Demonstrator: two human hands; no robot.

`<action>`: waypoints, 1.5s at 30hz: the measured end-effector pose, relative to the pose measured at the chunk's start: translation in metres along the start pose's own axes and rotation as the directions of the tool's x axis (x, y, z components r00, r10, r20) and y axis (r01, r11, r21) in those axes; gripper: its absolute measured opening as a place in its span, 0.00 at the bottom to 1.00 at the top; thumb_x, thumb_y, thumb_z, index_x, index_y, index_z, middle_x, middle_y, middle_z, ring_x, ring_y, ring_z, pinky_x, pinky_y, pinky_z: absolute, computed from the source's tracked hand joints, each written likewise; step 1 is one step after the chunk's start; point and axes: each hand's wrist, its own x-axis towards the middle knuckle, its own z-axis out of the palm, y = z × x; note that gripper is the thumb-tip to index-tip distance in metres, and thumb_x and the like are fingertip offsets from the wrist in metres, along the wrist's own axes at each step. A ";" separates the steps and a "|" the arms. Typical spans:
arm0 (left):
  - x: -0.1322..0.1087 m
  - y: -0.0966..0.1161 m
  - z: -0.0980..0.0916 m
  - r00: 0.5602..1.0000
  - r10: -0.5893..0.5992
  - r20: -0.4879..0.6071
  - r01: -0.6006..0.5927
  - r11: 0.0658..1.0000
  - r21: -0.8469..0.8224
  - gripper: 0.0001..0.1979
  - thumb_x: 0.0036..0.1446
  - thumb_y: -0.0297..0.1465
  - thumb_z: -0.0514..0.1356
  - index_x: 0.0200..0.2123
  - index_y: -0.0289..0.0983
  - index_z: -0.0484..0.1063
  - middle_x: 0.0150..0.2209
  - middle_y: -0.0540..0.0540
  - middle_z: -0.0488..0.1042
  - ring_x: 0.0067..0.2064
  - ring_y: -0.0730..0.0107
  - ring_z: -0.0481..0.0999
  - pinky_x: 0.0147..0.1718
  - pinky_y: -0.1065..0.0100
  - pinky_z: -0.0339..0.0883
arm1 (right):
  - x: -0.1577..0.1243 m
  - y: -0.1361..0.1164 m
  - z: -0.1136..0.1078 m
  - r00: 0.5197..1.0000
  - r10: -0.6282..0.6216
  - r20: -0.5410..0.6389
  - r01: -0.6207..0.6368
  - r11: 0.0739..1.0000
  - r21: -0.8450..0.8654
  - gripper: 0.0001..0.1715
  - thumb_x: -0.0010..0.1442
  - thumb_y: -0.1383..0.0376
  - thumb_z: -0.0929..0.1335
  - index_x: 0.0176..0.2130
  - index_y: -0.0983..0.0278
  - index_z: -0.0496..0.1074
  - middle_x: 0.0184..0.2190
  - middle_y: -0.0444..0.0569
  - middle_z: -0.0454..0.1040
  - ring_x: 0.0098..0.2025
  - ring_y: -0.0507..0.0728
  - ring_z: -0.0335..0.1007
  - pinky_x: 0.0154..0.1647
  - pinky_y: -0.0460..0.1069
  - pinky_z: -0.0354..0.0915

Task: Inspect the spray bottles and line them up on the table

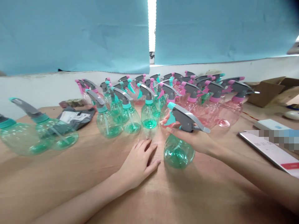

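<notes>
1. The right hand (198,140) is wrapped around the neck of a green spray bottle (178,154), just under its grey spray head (185,116). The narrow neck probably gives a surer hold than the round, smooth body.
2. This bottle is right of centre, nearest the viewer, upright or nearly so, its turquoise trigger (172,118) pointing left and away.
3. The left hand (137,160) lies palm down, relaxed and holding nothing, fingers loosely spread, just beside the bottle. It seems to be resting on the wooden desk (105,186), perhaps waiting or steadying the body.
4. Beyond the hands, more spray bottles are crowded together: clear green ones (149,116) mostly left and centre, pink ones (230,113) mostly right. The crowding probably leaves the near desk free for handling.
5. Two further green bottles (57,135) are at far left; the outer one is cut off by the picture's edge.
6. Some right-hand fingers are hidden behind the neck, and whether the held bottle's base touches the desk is unclear.
7. The rear bottles overlap too much to count. At right, a pixelated patch covers part of a phone (263,152). A dark plastic bag (90,118) is partly hidden behind bottles.
</notes>
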 end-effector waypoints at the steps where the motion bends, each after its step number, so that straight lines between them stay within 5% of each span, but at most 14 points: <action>1: 0.000 0.000 0.000 1.000 0.000 0.001 0.000 1.000 0.000 0.22 0.64 0.38 0.55 0.57 0.34 0.65 0.59 0.33 0.64 0.60 0.48 0.62 0.57 0.48 0.57 | 0.001 -0.002 0.000 1.000 -0.003 -0.010 0.003 1.000 0.009 0.07 0.51 0.67 0.67 0.34 0.58 0.69 0.29 0.42 0.71 0.31 0.54 0.69 0.33 0.50 0.67; 10: -0.001 0.000 0.000 1.000 -0.007 -0.011 0.007 1.000 -0.004 0.21 0.63 0.39 0.55 0.57 0.36 0.65 0.59 0.35 0.64 0.60 0.49 0.62 0.56 0.48 0.58 | 0.002 -0.003 0.000 1.000 -0.004 0.010 0.003 1.000 0.015 0.04 0.52 0.65 0.67 0.33 0.59 0.68 0.30 0.43 0.71 0.32 0.54 0.69 0.34 0.51 0.68; 18: 0.000 0.000 0.000 1.000 -0.004 -0.004 0.004 1.000 0.004 0.22 0.64 0.39 0.55 0.57 0.35 0.65 0.59 0.34 0.64 0.60 0.48 0.62 0.56 0.48 0.57 | -0.004 0.008 -0.002 1.000 0.002 0.030 -0.002 1.000 -0.003 0.20 0.56 0.65 0.68 0.49 0.54 0.71 0.24 0.41 0.72 0.28 0.56 0.70 0.34 0.54 0.69; 26: -0.001 -0.001 0.001 1.000 0.003 -0.026 -0.004 1.000 -0.020 0.21 0.64 0.40 0.55 0.57 0.37 0.65 0.59 0.36 0.64 0.60 0.49 0.62 0.56 0.48 0.57 | -0.002 0.005 -0.001 1.000 -0.002 0.023 0.002 1.000 0.019 0.25 0.56 0.64 0.69 0.54 0.55 0.69 0.37 0.44 0.77 0.29 0.54 0.69 0.34 0.53 0.68; 35: 0.000 0.000 -0.001 1.000 0.002 0.001 -0.002 1.000 0.002 0.22 0.64 0.39 0.55 0.57 0.35 0.65 0.59 0.34 0.64 0.60 0.49 0.61 0.56 0.48 0.57 | -0.002 0.005 -0.001 0.999 -0.010 0.042 0.008 0.999 0.049 0.27 0.56 0.68 0.68 0.55 0.54 0.68 0.41 0.44 0.77 0.25 0.51 0.66 0.30 0.50 0.65; 45: 0.000 0.000 0.000 1.000 0.008 -0.001 -0.008 1.000 0.007 0.22 0.64 0.39 0.55 0.57 0.35 0.64 0.59 0.34 0.64 0.60 0.49 0.62 0.56 0.48 0.57 | -0.002 0.006 -0.001 0.999 -0.018 0.031 0.017 0.999 0.044 0.24 0.55 0.69 0.68 0.52 0.55 0.70 0.46 0.44 0.75 0.28 0.52 0.68 0.36 0.52 0.67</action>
